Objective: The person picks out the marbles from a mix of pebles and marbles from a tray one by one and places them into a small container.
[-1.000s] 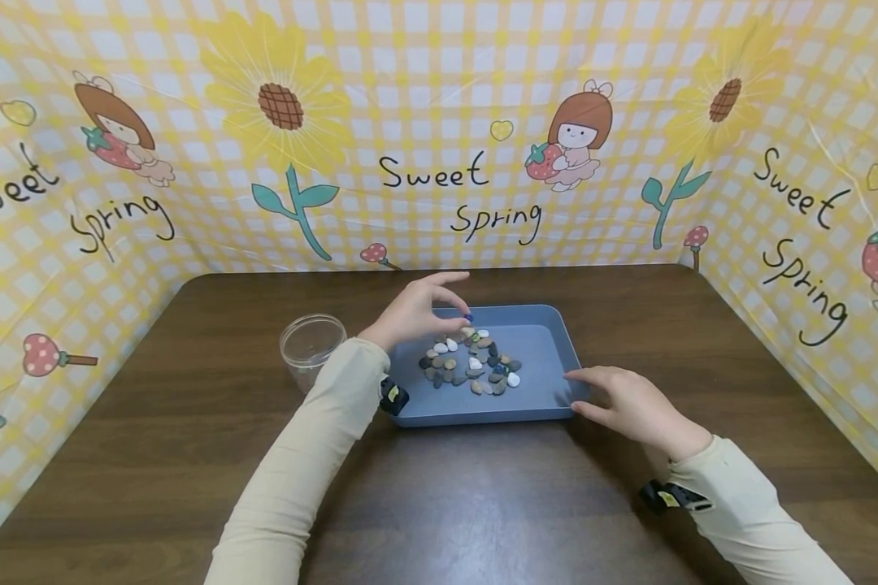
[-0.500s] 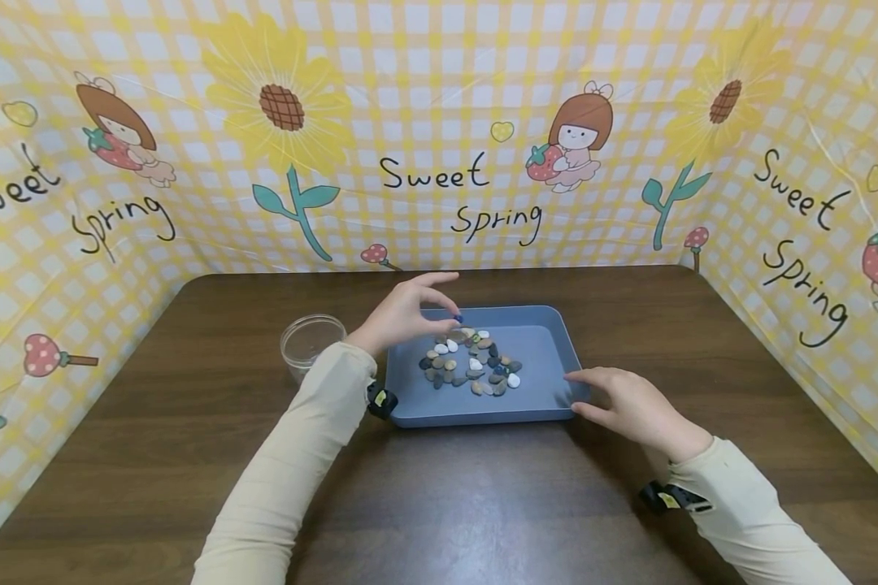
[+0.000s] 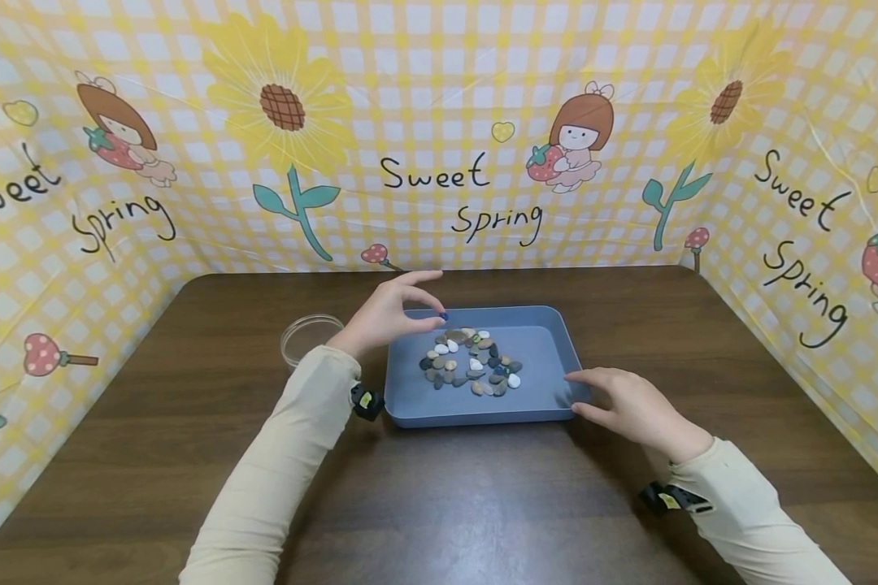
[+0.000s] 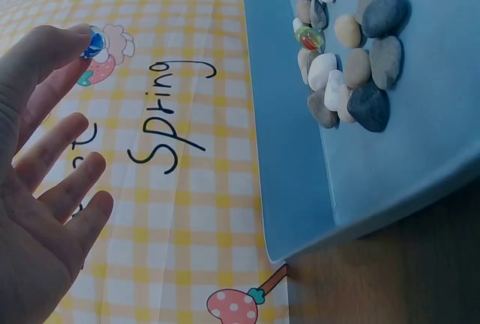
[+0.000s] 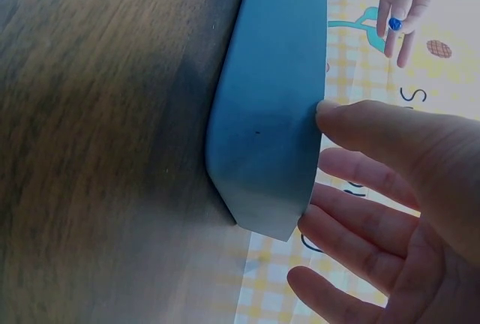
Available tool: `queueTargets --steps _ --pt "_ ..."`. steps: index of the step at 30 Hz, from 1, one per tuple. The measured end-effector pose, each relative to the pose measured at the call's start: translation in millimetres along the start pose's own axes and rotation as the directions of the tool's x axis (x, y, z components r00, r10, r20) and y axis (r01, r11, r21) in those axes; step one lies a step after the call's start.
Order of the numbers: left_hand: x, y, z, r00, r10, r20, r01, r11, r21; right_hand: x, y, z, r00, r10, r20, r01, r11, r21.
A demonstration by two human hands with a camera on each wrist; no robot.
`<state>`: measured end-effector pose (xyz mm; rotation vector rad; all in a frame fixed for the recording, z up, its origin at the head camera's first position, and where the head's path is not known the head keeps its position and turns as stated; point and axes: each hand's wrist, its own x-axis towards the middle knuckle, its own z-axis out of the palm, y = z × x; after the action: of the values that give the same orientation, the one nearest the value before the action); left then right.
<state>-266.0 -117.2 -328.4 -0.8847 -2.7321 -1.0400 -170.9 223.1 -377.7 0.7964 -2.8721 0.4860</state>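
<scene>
Blue glass bead (image 3: 443, 316) is pinched between my left hand's (image 3: 391, 313) thumb and forefinger, above the tray's (image 3: 549, 325) far-left corner. My right hand (image 3: 629, 406), fingers straight, steadies the tray's right rim. A light pinch on smooth glass could let the bead slip among the pebbles (image 3: 471, 366).

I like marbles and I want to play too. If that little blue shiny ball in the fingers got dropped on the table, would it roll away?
Probably yes. The blue marble looks round and glossy, so it would likely roll on the smooth table. It may slip easily too: the left hand pinches it with fingertips only. Dropped into the tray, the raised rim would likely stop it.
</scene>
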Motion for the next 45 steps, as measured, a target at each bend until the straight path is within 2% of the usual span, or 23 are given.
queueTargets --steps 12,19,31,40,45 --pt "-10.9 -5.9 -7.4 1.000 -0.025 0.000 0.025 0.999 -0.033 0 1 1 1.000 -0.006 -0.003 0.006 1.000 -0.003" --pt "-16.4 -8.2 -12.2 1.000 -0.024 -0.008 0.024 1.000 -0.014 -1 1 0 1.000 -0.005 -0.003 0.005 1.000 0.001" --pt "-26.9 -16.0 -21.9 0.999 -0.034 -0.038 0.034 0.999 0.000 0 2 0 1.000 -0.004 0.006 0.004 1.000 -0.003" --pt "-36.6 -23.6 -29.5 0.995 -0.080 -0.061 0.076 0.995 -0.067 1 2 0 1.000 -0.006 0.005 0.006 1.000 0.000" --pt "-41.4 -26.1 -34.6 0.994 -0.079 -0.081 0.076 0.996 -0.039 1 2 0 1.000 -0.007 0.007 0.007 1.000 0.001"
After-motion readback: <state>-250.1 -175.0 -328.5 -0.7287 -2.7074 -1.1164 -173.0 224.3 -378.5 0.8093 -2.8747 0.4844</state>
